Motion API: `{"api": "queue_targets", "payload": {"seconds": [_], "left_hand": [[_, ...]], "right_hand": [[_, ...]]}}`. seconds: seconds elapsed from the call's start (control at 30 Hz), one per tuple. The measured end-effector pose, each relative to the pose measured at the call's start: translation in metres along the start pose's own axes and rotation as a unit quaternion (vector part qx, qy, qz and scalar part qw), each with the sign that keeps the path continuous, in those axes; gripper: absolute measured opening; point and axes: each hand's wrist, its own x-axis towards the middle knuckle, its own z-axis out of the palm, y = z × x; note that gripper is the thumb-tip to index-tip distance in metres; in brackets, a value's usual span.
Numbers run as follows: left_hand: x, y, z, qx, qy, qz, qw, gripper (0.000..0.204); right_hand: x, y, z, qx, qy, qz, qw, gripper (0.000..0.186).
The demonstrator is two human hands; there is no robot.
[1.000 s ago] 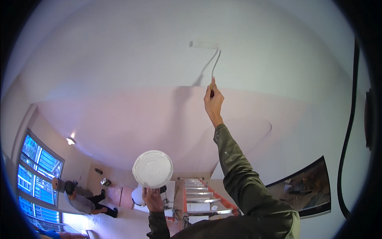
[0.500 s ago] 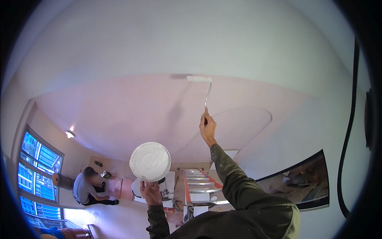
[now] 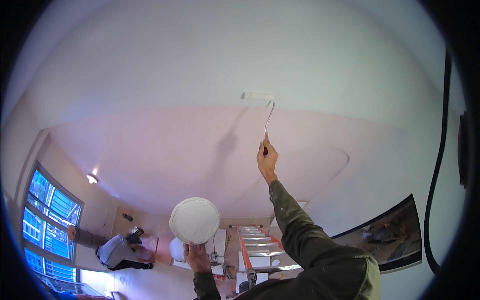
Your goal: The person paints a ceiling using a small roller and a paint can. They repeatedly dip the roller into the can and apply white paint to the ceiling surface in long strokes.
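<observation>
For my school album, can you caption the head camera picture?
Right hand holds a paint roller; left hand holds a round white lid or tub.

White roller [image 3: 259,96], white container [image 3: 195,221], pink-and-white surface [image 3: 185,125], olive sleeve [image 3: 303,220]

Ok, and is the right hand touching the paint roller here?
Touching. The head view shows the right hand closed around the handle of the paint roller, whose metal rod extends beyond the grip.

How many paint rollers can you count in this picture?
1: the paint roller in the right grip, its roller end just above the pink wall area. Others may be hidden.
</observation>
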Motion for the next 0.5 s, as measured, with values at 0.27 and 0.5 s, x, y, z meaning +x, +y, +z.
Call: {"api": "queue_targets", "payload": {"seconds": [0.27,0.5], "left_hand": [[0.002,0.009,0.001,0.0,-0.002,0.012,1.0,0.038],[-0.003,0.03,0.013,-0.004,-0.007,0.005,1.0,0.041]], "right_hand": [[0.091,-0.081,-0.02,-0.015,0.048,-0.093,0.994,0.043],[0.193,-0.183,-0.039,0.001,0.065,-0.136,0.989,0.043]]}}
